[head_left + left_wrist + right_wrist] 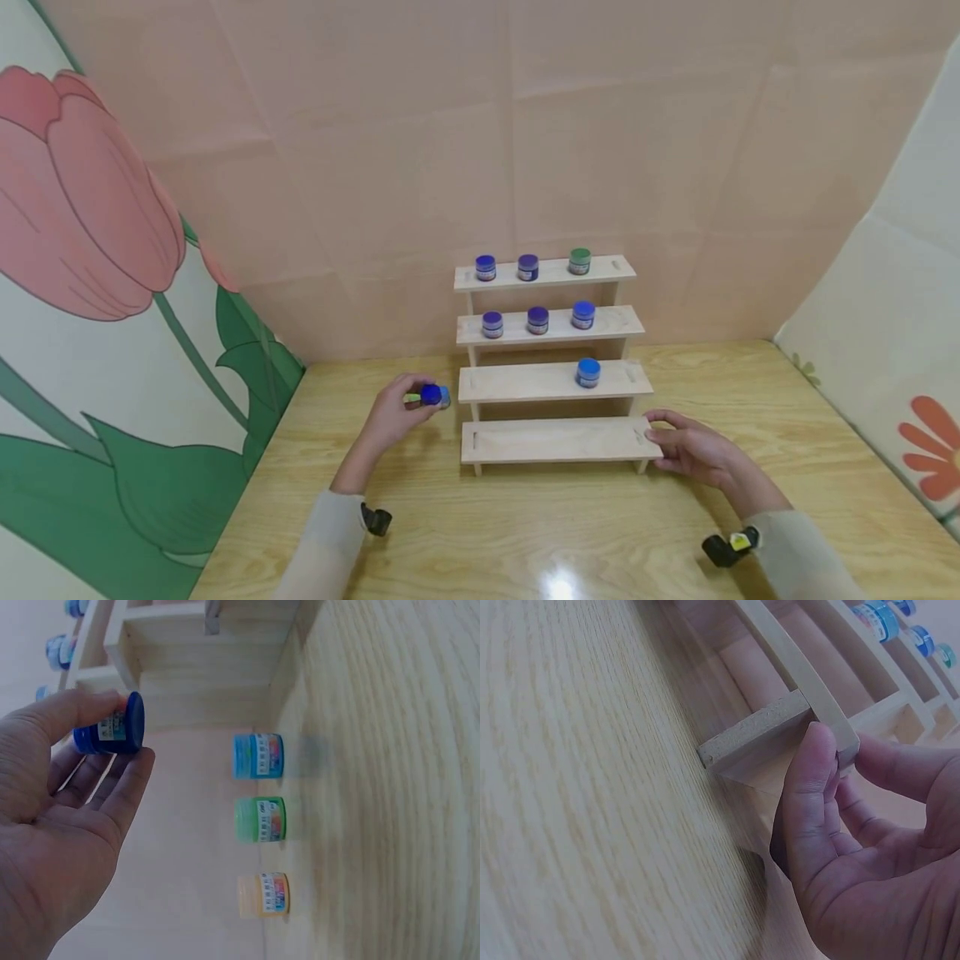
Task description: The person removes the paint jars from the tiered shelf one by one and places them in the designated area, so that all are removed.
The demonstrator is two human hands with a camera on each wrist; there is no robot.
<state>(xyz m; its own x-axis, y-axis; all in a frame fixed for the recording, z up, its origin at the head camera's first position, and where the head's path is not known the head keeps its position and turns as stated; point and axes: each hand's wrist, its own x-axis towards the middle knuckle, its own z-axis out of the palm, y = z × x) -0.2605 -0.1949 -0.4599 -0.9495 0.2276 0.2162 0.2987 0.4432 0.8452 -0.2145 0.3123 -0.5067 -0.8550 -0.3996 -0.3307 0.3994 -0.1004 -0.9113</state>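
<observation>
A small dark blue paint jar (431,394) is pinched in my left hand (397,412), held above the table to the left of the shelf. The left wrist view shows the jar (112,729) tipped on its side there, between thumb and fingers. My right hand (697,450) grips the right end of the lowest step of the wooden tiered shelf (558,439). In the right wrist view, the thumb and fingers of that hand (870,847) pinch the board's corner. Blue, purple and green jars stand on the upper three steps, including a blue jar (588,372) alone on the third.
On the table beyond my left hand stand a light blue jar (259,756), a green jar (260,819) and an orange jar (264,895) in a row. A pink cloth backdrop (390,167) hangs behind the shelf. Flower-patterned panels (90,200) flank the table.
</observation>
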